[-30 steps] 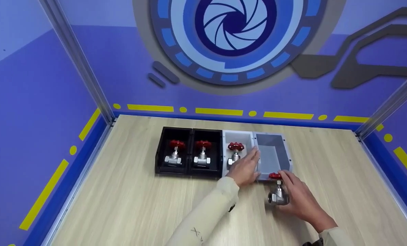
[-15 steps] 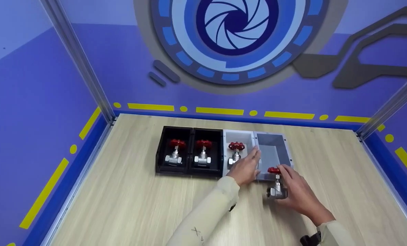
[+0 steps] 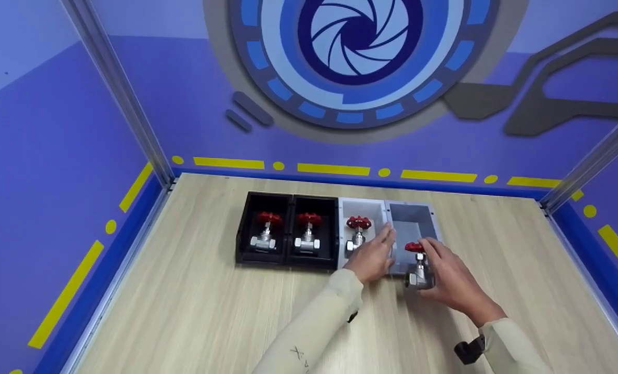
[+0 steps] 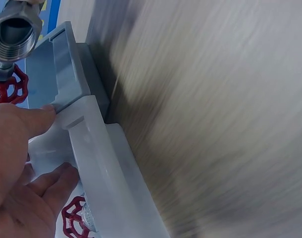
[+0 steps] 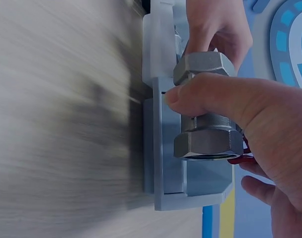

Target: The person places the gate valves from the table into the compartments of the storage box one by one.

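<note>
My right hand [image 3: 452, 280] holds a metal gate valve [image 3: 419, 275] with a red handwheel, over the front edge of the light-grey bin [image 3: 408, 234]. Its thumb lies across the valve body in the right wrist view, between the two hex ends. The left hand [image 3: 372, 258] rests at the wall between the white bin [image 3: 344, 208] and the grey one, fingers fairly straight. In the left wrist view, its thumb [image 4: 39, 120] touches the divider and its fingers reach into the white bin. Another red-wheeled valve [image 3: 358, 231] stands in the white bin, partly behind this hand.
Two black bins [image 3: 241, 254] adjoin the white bin on the left, holding one red-wheeled valve [image 3: 266, 234] and a similar valve [image 3: 308, 234]. The row stands on a wooden table [image 3: 195, 311], bounded by blue panels [image 3: 340, 145] at the back and sides.
The right hand has carried its valve forward and slightly up, from in front of the grey bin to over its front edge. My left hand has stayed at the bin wall.
</note>
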`<move>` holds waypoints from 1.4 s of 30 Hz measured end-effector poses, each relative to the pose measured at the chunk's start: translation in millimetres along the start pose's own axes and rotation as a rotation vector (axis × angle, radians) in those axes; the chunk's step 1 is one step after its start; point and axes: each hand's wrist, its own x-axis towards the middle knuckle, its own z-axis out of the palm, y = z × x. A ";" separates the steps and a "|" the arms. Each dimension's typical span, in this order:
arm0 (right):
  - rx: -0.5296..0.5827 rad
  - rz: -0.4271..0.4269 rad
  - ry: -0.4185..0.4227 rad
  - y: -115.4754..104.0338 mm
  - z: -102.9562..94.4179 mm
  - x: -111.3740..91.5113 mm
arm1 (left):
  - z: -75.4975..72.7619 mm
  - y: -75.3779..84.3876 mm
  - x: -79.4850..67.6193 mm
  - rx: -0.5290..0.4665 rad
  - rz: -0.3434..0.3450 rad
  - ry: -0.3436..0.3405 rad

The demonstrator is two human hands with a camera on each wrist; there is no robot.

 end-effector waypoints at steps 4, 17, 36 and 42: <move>-0.001 -0.001 -0.007 3.2 -0.3 5.2 | 0.0 -0.6 -0.5 -0.010 0.008 0.007; -0.021 0.010 -0.042 7.0 -4.5 22.7 | -1.1 -1.1 0.8 0.059 0.022 0.021; 0.021 0.011 -0.057 19.2 -3.6 40.5 | 2.3 -2.2 2.6 0.105 0.015 0.042; 0.046 0.044 -0.091 21.8 -1.0 45.9 | 3.1 -1.8 1.6 0.066 0.004 0.034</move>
